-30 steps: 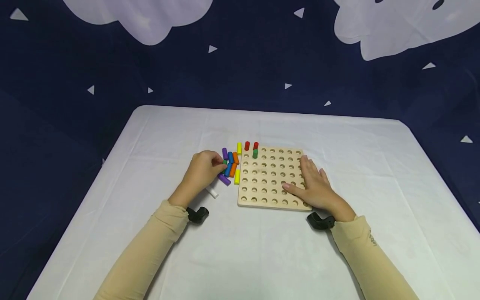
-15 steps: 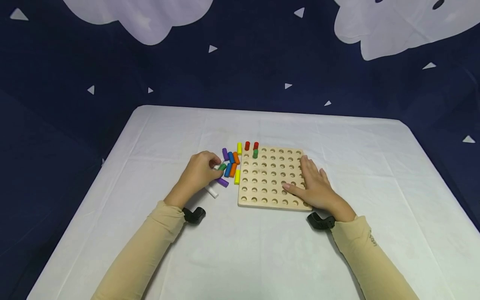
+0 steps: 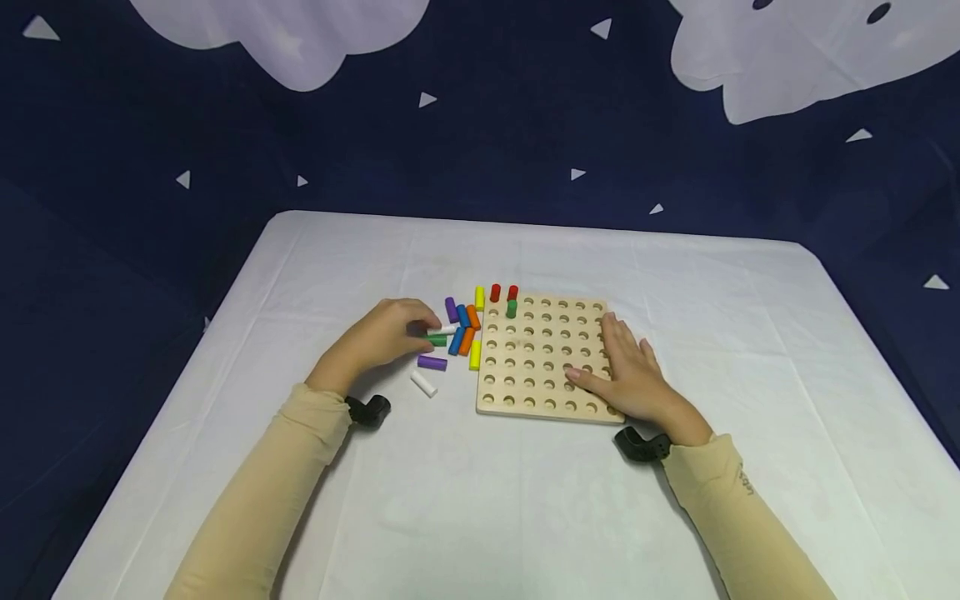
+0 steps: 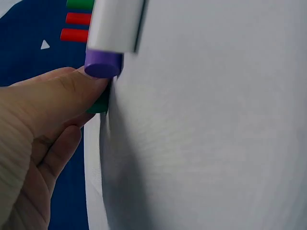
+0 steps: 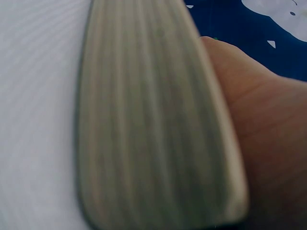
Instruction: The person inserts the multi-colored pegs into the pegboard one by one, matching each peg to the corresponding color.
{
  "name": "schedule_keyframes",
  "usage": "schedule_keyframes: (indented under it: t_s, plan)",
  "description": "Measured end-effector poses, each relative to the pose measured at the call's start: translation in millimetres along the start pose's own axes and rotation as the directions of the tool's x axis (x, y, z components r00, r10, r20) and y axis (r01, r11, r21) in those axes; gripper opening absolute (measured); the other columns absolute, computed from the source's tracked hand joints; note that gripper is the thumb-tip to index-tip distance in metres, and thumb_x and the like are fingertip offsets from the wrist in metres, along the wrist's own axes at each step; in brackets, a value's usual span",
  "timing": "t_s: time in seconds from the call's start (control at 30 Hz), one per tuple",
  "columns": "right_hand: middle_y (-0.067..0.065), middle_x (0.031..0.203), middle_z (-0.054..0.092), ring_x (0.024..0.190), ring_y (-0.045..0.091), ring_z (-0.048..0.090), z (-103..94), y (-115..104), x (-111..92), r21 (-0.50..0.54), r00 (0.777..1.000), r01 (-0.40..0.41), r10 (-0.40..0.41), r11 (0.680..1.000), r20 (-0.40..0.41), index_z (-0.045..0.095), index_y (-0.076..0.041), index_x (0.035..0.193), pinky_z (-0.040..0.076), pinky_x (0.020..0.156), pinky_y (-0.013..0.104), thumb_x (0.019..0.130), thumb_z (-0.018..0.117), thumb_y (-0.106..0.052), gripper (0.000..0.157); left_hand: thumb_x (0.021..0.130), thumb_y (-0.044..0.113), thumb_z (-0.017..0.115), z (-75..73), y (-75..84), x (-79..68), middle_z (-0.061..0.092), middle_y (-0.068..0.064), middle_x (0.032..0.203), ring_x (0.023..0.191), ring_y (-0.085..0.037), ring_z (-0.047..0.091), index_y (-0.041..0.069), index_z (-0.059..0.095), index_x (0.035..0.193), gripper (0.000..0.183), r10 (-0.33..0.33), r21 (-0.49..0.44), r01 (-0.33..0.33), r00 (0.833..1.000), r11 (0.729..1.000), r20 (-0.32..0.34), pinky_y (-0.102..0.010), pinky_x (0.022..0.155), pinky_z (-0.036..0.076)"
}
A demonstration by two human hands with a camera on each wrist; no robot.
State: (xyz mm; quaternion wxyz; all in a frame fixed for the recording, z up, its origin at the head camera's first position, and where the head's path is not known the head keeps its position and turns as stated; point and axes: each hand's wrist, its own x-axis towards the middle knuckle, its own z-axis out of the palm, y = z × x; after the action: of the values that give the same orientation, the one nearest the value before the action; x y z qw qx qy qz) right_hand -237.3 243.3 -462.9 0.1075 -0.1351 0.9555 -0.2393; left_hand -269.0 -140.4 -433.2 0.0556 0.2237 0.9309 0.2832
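My left hand [image 3: 386, 333] curls its thumb and index finger round the near end of a green peg [image 3: 437, 340], left of the board. A white peg [image 3: 444, 330] lies just beyond it, partly hidden by the fingers. In the left wrist view the green peg [image 4: 100, 104] shows under the thumb, behind a purple peg [image 4: 103, 64]. My right hand [image 3: 630, 371] rests with straight fingers on the right edge of a wooden pegboard [image 3: 540, 412]. In the board's far left corner stand red pegs [image 3: 496, 292] and one green peg [image 3: 512, 309].
Beside the board's left edge lie blue [image 3: 456, 340], orange [image 3: 467, 341] and yellow pegs [image 3: 476, 355]. Nearer me are a purple peg [image 3: 432, 363] and a white peg [image 3: 423, 383]. A white cloth covers the table [image 3: 480, 517], with a dark patterned backdrop [image 3: 495, 150] behind.
My left hand has drawn back leftward, and the green peg has come left and turned with it. The near purple peg has shifted left and swung round. The right hand stays put.
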Motion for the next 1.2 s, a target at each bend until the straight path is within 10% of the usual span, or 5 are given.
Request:
schedule_keyframes:
  t_s: [0.77,1.2]
  plan:
    - [0.011,0.166,-0.012,0.154,0.035,-0.009,0.3,0.0,-1.1,0.003,1.000,-0.002,0.002,1.000,-0.008,-0.017,-0.012,0.156,-0.010,0.120,0.061,0.090,0.053,-0.070,0.113,0.086,0.020,0.078,1.3,-4.1,0.3,0.066,-0.007,0.121,0.117,-0.026,0.060,0.010,0.077,0.101,0.018,0.021,-0.001,-0.021,0.999,1.000,0.035,-0.045,0.108,0.045]
    - [0.012,0.166,-0.011,0.154,0.035,-0.008,0.6,-0.9,-1.6,0.002,1.000,0.003,-0.003,1.000,-0.013,-0.016,-0.010,0.157,-0.009,0.120,0.062,0.089,0.055,-0.069,0.113,0.093,0.026,0.071,-0.1,4.6,7.0,0.070,-0.002,0.110,0.103,-0.019,0.063,0.014,0.073,0.108,0.019,-0.077,-0.259,0.057,0.995,0.964,-0.066,-0.039,0.099,0.051]
